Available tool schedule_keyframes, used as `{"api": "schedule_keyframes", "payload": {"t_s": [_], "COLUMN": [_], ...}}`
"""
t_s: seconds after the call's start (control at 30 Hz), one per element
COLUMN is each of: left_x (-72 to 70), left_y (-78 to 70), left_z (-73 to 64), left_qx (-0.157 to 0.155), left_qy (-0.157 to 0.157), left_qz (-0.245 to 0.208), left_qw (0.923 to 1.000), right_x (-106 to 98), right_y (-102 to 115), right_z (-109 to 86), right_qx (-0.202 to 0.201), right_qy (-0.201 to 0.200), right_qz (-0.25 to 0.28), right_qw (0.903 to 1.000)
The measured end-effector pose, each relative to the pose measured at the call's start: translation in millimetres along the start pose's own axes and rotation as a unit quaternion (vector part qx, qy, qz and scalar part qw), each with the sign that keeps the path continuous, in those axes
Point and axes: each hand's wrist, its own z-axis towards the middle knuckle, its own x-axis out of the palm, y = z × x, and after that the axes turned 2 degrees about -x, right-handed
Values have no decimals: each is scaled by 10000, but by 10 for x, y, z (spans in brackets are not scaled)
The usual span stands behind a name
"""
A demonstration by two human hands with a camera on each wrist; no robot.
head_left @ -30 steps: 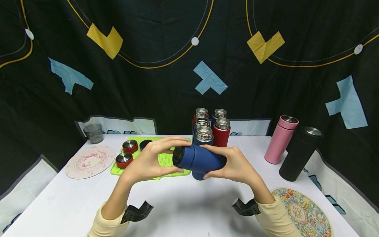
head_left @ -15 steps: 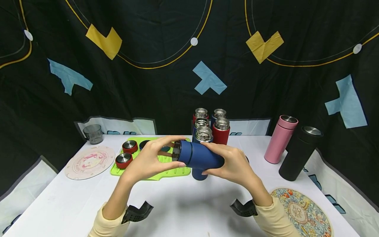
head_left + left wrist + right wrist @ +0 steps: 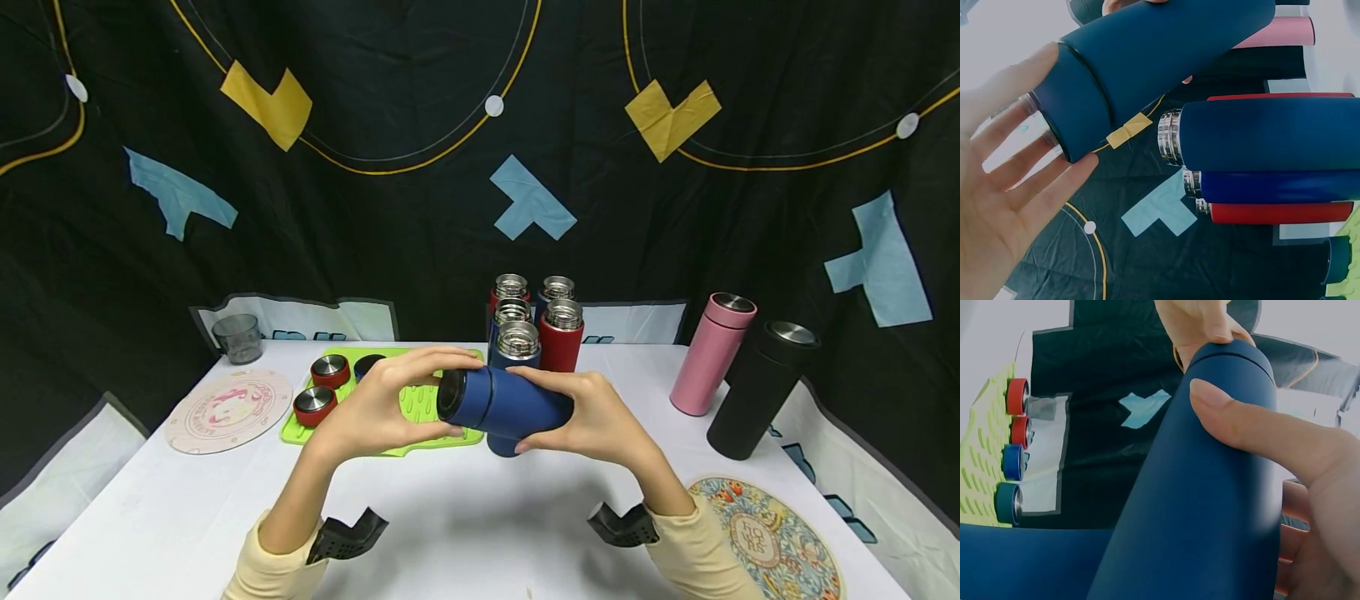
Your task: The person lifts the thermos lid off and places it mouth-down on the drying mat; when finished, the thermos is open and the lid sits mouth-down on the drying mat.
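Note:
A blue thermos (image 3: 528, 406) is held on its side above the table, its lid end pointing left. My right hand (image 3: 600, 414) grips the body, thumb along the near side, as the right wrist view shows. With thumb and fingers my left hand (image 3: 375, 404) holds the blue lid (image 3: 1075, 103), which sits against the body with a dark seam between them. Right behind stand several uncapped bottles, among them a blue bottle (image 3: 520, 352) and a red bottle (image 3: 561, 343) with bare steel necks. Partly behind the left hand lies a green mat (image 3: 416, 406) bearing loose lids.
Two red lids (image 3: 315, 404) stand on the mat's left side. Further left are a round pink-print mat (image 3: 187, 425) and a grey cup (image 3: 238, 339). A pink thermos (image 3: 708, 358), a black thermos (image 3: 757, 400) and a round floral mat (image 3: 787, 533) are at the right.
Half a second ago the thermos lay more level and the left fingers were shifted on the lid. Now the lid end faces nearer to me, much as it did one second ago.

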Motion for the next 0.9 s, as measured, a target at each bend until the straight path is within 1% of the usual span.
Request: {"api": "schedule_keyframes", "payload": {"t_s": [0.1,0.33,0.43,0.5,0.53,0.6,0.7,0.8,0.9], "left_x": [8,49,56,52,49,39,21,6,0], "left_y": [-9,-37,-40,-35,-29,-21,-3,-6,-12], "left_z": [4,6,9,11,11,9,3,-5,-2], "left_qx": [-190,-882,-1048,-995,-905,-687,-321,-95,-7], "left_qy": [-129,-526,-566,-477,-408,-246,-28,37,22], "left_qz": [15,65,84,101,101,118,78,4,-33], "left_qw": [9997,9947,9928,9938,9950,9973,9995,9999,10000], "right_x": [8,28,33,31,28,23,16,8,5], "right_y": [15,58,74,76,74,61,31,12,5], "right_z": [-4,-7,-4,-7,-9,-13,-14,-7,-1], "right_qx": [-57,-170,-231,-247,-238,-201,-130,-94,-93], "right_qy": [-116,-472,-581,-588,-566,-469,-280,-138,-85], "right_qz": [-133,-706,-940,-1002,-978,-854,-511,-172,-18], "right_qw": [9998,9962,9936,9929,9933,9950,9982,9997,9999]}}
